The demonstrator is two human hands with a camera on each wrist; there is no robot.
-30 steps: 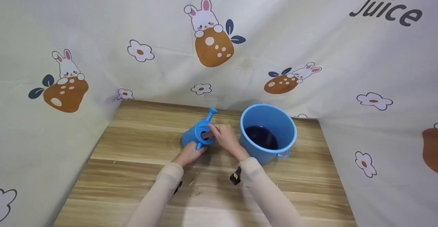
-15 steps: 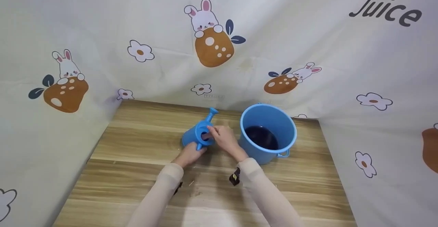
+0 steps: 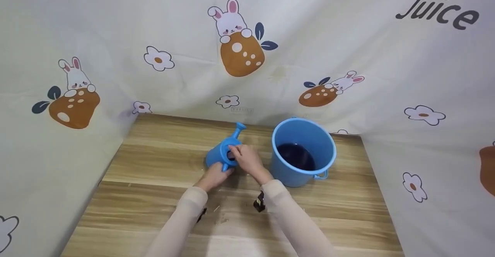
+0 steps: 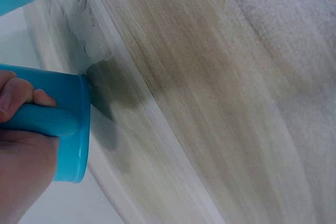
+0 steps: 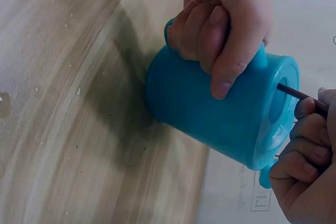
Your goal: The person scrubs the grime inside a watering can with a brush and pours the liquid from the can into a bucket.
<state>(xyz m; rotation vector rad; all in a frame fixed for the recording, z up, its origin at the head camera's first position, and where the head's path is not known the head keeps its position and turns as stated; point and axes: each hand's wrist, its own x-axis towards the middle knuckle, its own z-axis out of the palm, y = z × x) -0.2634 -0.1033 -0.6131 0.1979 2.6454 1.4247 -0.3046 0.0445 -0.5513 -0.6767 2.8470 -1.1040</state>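
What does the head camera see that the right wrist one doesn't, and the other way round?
Only the head view shows the bucket, the dark liquid in it and the word "Juice".
Only the right wrist view clearly shows the stick going from the right hand into the can; in the head view I can't make it out.
Both show the can, both hands, the table and the cloth.
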